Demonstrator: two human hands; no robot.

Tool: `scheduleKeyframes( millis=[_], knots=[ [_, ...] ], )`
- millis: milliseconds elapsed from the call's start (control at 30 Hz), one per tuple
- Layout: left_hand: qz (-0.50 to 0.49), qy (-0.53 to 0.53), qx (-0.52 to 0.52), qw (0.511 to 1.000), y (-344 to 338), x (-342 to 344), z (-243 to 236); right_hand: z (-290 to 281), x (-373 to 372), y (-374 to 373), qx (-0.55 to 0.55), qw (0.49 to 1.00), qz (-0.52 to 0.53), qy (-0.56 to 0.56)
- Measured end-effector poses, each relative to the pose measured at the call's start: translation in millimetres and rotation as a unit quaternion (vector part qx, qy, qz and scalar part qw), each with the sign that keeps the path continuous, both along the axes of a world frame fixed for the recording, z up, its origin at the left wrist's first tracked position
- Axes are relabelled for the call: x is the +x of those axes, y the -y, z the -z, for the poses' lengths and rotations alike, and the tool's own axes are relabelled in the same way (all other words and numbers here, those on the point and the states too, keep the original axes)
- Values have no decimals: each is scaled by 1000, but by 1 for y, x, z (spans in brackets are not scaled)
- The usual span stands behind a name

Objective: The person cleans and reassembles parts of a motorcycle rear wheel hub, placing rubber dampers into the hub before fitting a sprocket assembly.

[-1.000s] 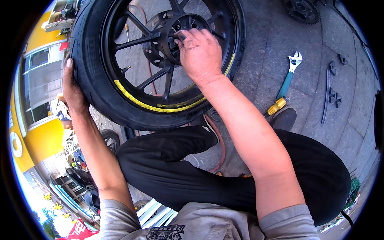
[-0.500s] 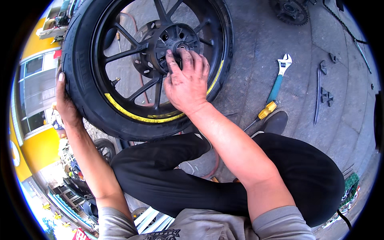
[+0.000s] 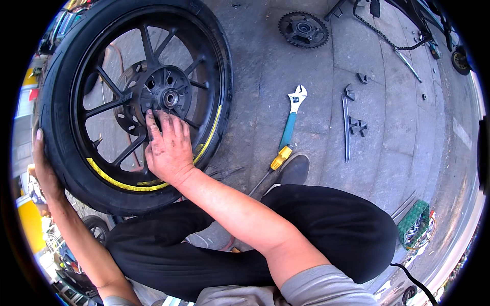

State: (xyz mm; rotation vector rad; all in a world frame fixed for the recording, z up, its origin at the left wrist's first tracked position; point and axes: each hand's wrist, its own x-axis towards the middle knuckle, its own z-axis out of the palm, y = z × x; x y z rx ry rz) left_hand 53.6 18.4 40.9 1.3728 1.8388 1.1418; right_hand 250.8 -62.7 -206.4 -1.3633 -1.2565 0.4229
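A black motorcycle wheel (image 3: 66,168) with its tyre on leans at the left, tilted toward me, with yellow stripes along its rim. My left hand (image 3: 47,171) holds the tyre's outer left side; most of its fingers are hidden. My right hand (image 3: 171,147) rests with fingers stretched out and apart at the lower part of the hub (image 3: 148,97). Its fingertips are smudged dark, and nothing shows in its grasp. Above them, the round bearing (image 3: 170,98) at the hub's centre is uncovered. A slotted brake disc (image 3: 125,92) shows behind the hub.
On the paving lie an adjustable wrench (image 3: 290,122), a yellow-handled screwdriver (image 3: 280,158), a thin metal bar (image 3: 346,127), black rubber blocks (image 3: 357,125) and a sprocket (image 3: 303,29). A chain (image 3: 375,33) hangs at the upper right. A green basket (image 3: 414,224) stands beside my right knee.
The view has swung to the right, so everything sits further left and lower. My right fingers have slid off the bearing to the hub's lower part. My left hand stays on the tyre.
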Motion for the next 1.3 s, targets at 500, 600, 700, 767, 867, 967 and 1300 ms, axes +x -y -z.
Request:
scheduleKeyframes(
  millis=[500, 600, 700, 767, 867, 967, 1300],
  knots=[
    [46, 15, 6, 999, 0, 0, -6, 30, -15, 4, -8, 1000, -27, -14],
    [37, 15, 9, 999, -1, -6, -3, 29, -16, 5, -4, 999, -25, -20],
    [23, 7, 14, 1000, -1, -3, -2, 30, -14, 4, 0, 1000, -22, -18],
    [16, 8, 11, 1000, -1, -2, -2, 32, -14, 4, -2, 1000, -23, -18],
    [14, 14, 5, 1000, -2, -3, -2, 32, -12, 2, -7, 999, -25, -26],
    [16, 17, 7, 1000, -4, -4, -1, 33, -12, 0, -7, 999, -23, -34],
    [25, 21, 13, 999, -5, -5, -3, 24, -7, 1, -10, 998, -28, -64]
  ],
)
